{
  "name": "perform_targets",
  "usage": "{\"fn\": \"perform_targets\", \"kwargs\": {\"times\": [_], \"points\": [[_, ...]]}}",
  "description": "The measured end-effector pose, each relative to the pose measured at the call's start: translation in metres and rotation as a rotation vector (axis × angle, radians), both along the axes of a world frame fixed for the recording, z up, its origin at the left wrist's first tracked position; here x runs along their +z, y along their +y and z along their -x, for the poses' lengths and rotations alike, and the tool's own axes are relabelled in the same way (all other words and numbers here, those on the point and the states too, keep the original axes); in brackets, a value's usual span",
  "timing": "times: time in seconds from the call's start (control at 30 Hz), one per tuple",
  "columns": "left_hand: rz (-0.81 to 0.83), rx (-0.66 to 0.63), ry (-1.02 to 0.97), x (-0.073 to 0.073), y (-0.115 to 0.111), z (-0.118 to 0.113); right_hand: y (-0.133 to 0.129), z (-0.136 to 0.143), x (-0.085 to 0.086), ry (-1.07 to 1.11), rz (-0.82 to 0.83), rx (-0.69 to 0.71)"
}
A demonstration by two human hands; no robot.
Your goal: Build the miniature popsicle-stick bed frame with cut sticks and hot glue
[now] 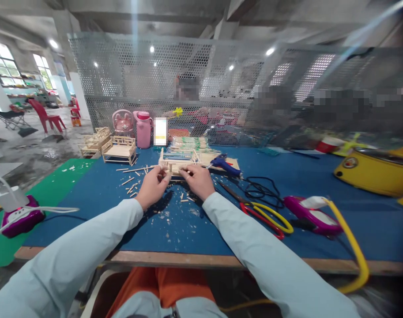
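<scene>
A small wooden stick model (176, 168), shaped like a miniature bench, stands in front of me on the blue table mat. My left hand (155, 184) pinches its left front part between thumb and fingers. On the right side of the same model, my right hand (197, 179) has its thumb and fingers closed at the front edge; any small piece in them is too small to make out. Loose short sticks (131, 187) lie left of my left hand. A blue glue gun (225, 163) rests just beyond my right hand.
Finished miniature benches (119, 150) stand at the back left beside a pink bottle (143, 130) and a phone (160, 131). Scissors (261, 214), a black cable (261, 190) and a purple power strip (314, 215) lie to the right. A perforated metal screen (128, 79) rises behind.
</scene>
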State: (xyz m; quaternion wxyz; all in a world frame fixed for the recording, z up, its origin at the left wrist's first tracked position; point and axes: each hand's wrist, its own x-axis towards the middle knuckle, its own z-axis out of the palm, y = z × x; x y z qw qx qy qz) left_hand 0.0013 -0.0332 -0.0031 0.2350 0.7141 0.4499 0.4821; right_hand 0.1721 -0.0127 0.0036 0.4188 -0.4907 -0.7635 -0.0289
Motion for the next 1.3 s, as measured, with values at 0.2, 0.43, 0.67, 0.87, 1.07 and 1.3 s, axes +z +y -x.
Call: {"fn": "perform_targets", "kwargs": {"times": [0.2, 0.43, 0.67, 0.87, 1.07, 1.3], "points": [[-0.168, -0.059, 0.258, -0.001, -0.003, 0.001, -0.016, -0.003, 0.005, -0.151, -0.031, 0.172], [-0.073, -0.096, 0.398, 0.002, -0.003, 0.006, -0.028, -0.001, 0.013, -0.165, 0.08, 0.264], [-0.009, -0.113, 0.328, 0.002, -0.006, 0.007, 0.0, -0.053, 0.041, 0.158, -0.104, -0.418], [0.005, -0.272, 0.376, 0.001, -0.013, 0.002, 0.039, -0.102, 0.031, -0.241, 0.519, -0.785], [0.011, -0.316, 0.374, 0.001, -0.017, 0.0, 0.042, -0.114, 0.022, -0.343, 0.573, -0.674], [-0.006, -0.189, 0.275, 0.003, -0.011, 0.003, 0.029, -0.112, 0.026, -0.125, 0.404, -0.658]]}}
